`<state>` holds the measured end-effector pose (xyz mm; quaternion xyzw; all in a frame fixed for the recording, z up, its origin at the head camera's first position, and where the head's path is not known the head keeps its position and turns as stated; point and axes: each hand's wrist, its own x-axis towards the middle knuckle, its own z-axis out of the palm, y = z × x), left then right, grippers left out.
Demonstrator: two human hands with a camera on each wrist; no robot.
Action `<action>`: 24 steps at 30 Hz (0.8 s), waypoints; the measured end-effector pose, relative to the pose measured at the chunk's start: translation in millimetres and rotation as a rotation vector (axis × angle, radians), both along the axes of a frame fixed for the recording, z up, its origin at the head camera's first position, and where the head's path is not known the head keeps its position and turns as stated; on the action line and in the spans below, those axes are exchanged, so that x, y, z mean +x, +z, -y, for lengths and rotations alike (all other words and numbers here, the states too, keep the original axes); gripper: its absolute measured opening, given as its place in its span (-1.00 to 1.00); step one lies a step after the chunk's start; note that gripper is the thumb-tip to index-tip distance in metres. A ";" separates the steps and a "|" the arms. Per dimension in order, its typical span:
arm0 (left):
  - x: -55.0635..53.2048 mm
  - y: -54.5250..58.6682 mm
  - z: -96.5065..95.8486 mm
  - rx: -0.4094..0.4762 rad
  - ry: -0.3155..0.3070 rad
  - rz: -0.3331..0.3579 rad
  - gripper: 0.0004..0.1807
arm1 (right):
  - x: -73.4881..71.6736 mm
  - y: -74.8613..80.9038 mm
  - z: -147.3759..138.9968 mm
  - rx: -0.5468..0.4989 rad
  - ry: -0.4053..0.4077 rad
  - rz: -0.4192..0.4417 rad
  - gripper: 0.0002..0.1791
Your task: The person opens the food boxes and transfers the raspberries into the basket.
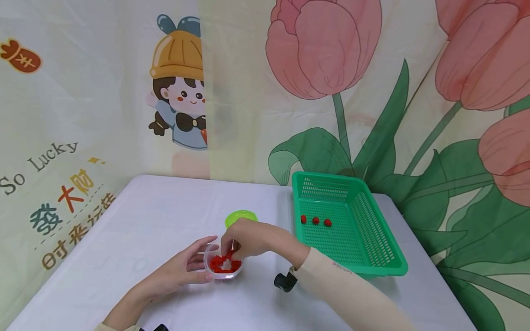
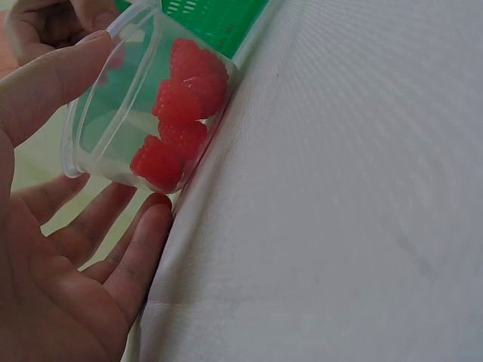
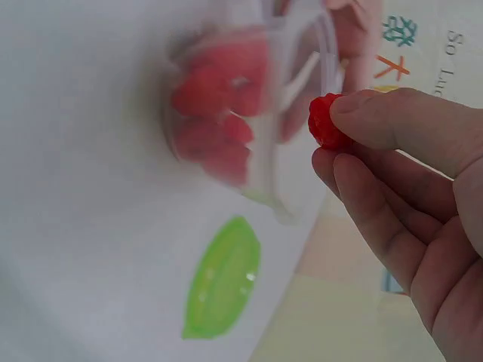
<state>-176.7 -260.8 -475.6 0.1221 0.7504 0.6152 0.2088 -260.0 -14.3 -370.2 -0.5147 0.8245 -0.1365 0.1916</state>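
A clear plastic cup [image 1: 223,275] with several red raspberries [image 2: 181,98] in its bottom stands on the white table. My left hand [image 1: 184,269] holds it from the left side, thumb by the rim and fingers spread along the far wall, as the left wrist view [image 2: 83,249] shows. Above the cup's mouth, my right hand [image 1: 248,236] pinches one raspberry [image 3: 326,121] between thumb and fingertips. Just behind the cup lies a bright green lid [image 1: 240,214], partly covered by the right hand in the head view.
To the right stands a green perforated basket [image 1: 372,230], with three raspberries [image 1: 316,221] in a row on its left side. The white-covered table [image 1: 165,207] ends against a printed backdrop [image 1: 240,92] with tulips and a cartoon child.
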 end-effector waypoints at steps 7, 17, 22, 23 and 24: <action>-1.5 0.8 -1.6 -0.029 0.022 0.003 -0.01 | -13.0 35.9 -37.2 -0.096 -0.021 0.011 -0.83; -1.7 -3.0 -2.1 -0.019 0.011 -0.026 -0.01 | -44.7 61.4 -120.2 -0.203 -0.193 -0.026 -0.81; -1.8 -3.5 -1.6 -0.030 0.016 -0.036 0.00 | -66.5 59.3 -159.8 -0.246 -0.267 -0.074 -0.79; -1.7 -3.6 -1.5 -0.031 0.017 -0.037 0.00 | -70.6 57.7 -167.1 -0.248 -0.281 -0.087 -0.79; -1.6 -3.6 -1.5 -0.031 0.017 -0.036 0.00 | -74.8 55.5 -174.3 -0.248 -0.294 -0.098 -0.79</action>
